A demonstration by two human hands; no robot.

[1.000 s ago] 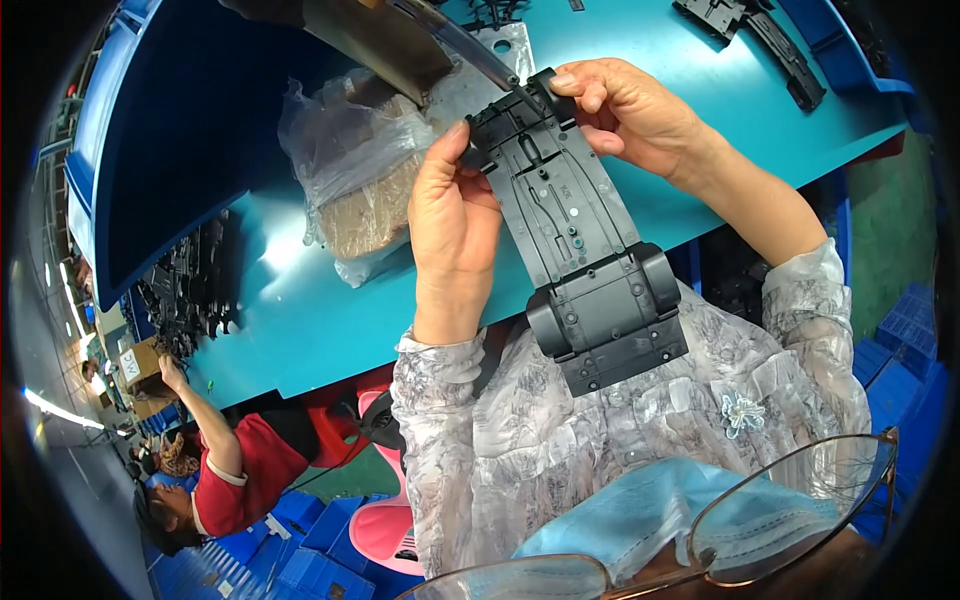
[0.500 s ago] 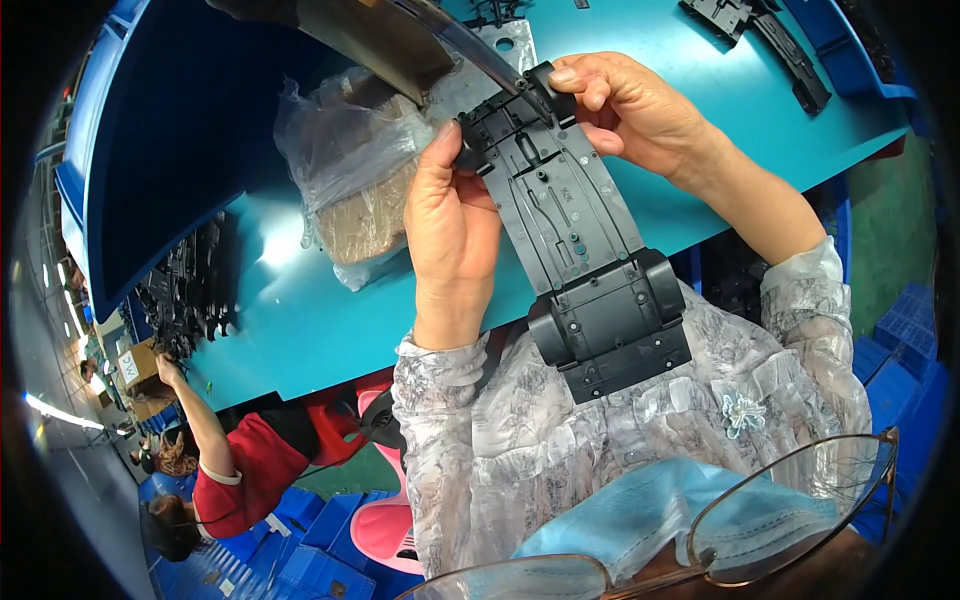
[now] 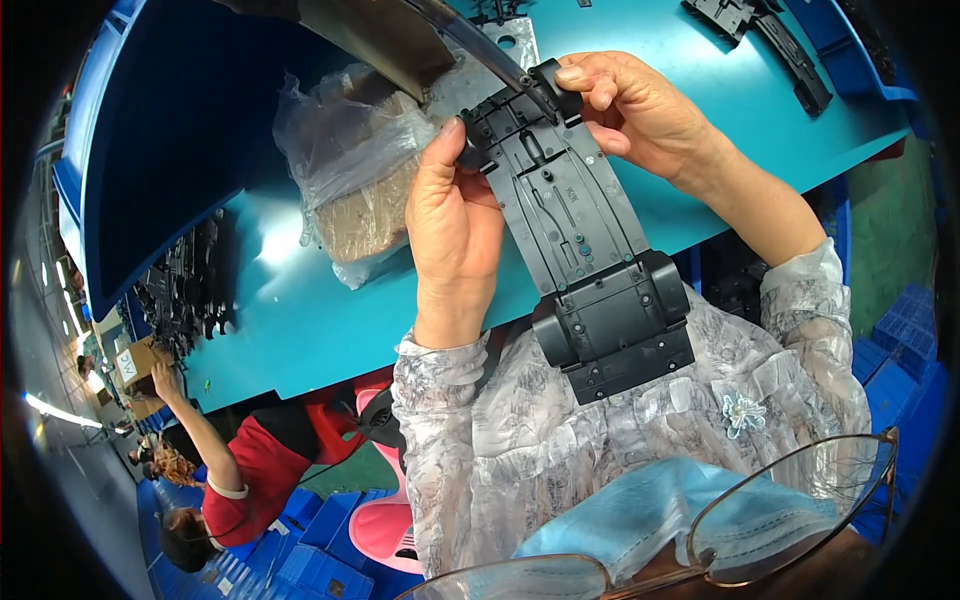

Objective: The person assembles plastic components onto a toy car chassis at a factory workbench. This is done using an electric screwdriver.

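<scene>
Between my hands I hold a long black moulded plastic chassis plate [image 3: 575, 215], with raised ribs, small holes and rounded housings at both ends. My left hand [image 3: 455, 235] grips its far left corner, thumb on top and fingers tucked behind. At the far right corner my right hand [image 3: 640, 110] pinches the rounded end, thumb on top, other fingers curled and partly hidden. The near end of the plate slopes down in front of my patterned blouse. A curved dark strip hangs across the plate's far end.
A brick-like block wrapped in clear plastic [image 3: 365, 190] lies on the turquoise table [image 3: 300, 340]. Black parts are heaped at the left [image 3: 190, 280], and others lie far right [image 3: 790, 60]. A large blue bin [image 3: 180, 130] stands left. A co-worker in red [image 3: 250, 480] touches a cardboard box.
The chassis plate has shifted very slightly to the right in my grip. The co-worker at the left has moved a little, with a hand still by the cardboard box.
</scene>
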